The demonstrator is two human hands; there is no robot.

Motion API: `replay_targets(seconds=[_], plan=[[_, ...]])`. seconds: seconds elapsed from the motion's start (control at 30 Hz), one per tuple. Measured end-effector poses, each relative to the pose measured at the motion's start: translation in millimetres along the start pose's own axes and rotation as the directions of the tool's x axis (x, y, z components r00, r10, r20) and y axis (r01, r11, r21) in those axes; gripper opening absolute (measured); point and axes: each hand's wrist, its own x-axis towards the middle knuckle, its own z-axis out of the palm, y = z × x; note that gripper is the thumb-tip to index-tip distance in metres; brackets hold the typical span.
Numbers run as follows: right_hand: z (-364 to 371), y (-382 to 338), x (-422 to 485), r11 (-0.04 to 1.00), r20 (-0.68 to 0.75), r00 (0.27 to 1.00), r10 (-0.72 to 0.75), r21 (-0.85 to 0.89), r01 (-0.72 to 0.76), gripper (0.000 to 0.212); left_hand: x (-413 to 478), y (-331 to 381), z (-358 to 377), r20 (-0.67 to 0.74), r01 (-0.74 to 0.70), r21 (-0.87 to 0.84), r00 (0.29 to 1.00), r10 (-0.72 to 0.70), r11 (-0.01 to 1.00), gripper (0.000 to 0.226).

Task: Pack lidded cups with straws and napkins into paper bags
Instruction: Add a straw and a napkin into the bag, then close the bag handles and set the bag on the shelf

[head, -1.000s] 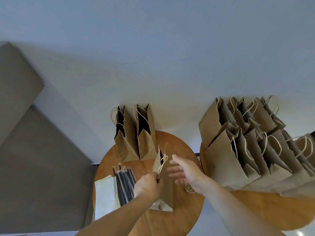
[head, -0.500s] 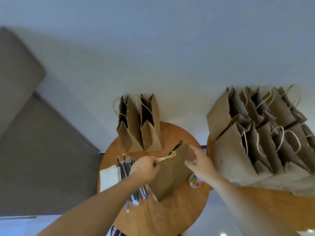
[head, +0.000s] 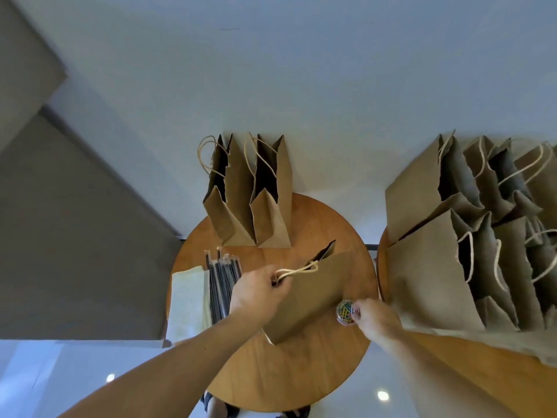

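You stood before a pale wall (head: 301, 70) with a grey panel (head: 75, 236) on the left, looking down on a round wooden desk (head: 301, 372). A second desk (head: 452, 357) stood just beside it on the right.

Your left grip (head: 259, 292) was curled round the rope handle (head: 298, 271) of a brown bag (head: 313, 303). The bag slanted away from that grip to the right, and its open mouth pointed to the far right. Its base corner was nearer to you than the grip. I could not tell whether the bag rested on the desk or hung clear of it.

Your right grip (head: 376, 319) was at the desk's right edge, well apart from the left one, with the bag between them. Its fingertips (head: 357, 312) touched a small tub (head: 345, 310) of coloured bits, which sat just beside the bag's lower right edge. I could not tell whether that grip pinched the tub or only touched it.

Just left of your left grip lay the wrapped straws (head: 224, 285), partly hidden by your wrist, and left of them the napkins (head: 188, 297). Beyond the left grip two bags (head: 247, 206) stood upright and open, side by side against the wall. Right of your right grip a crowd of open bags (head: 452, 251) stood on the second desk.
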Motion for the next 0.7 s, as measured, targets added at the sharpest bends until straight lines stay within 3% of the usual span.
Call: replay_targets(seconds=[0.3,0.43,0.7], plan=[[9,-11,12,0.996,0.068,0.998,-0.020,-0.084,0.025,0.016,3,-4,2,-0.049,0.002,0.007,0.999,-0.001,1.000,0.023],[11,-13,14,0.999,0.084,0.996,0.016,-0.049,-0.012,0.019,4,-3,-2,-0.053,-0.018,-0.011,0.998,0.018,1.000,0.021],[11,-10,8,0.995,-0.015,0.999,0.041,0.088,-0.039,0.023,7,-6,-3,0.039,0.065,-0.163,0.997,-0.059,0.985,0.011]])
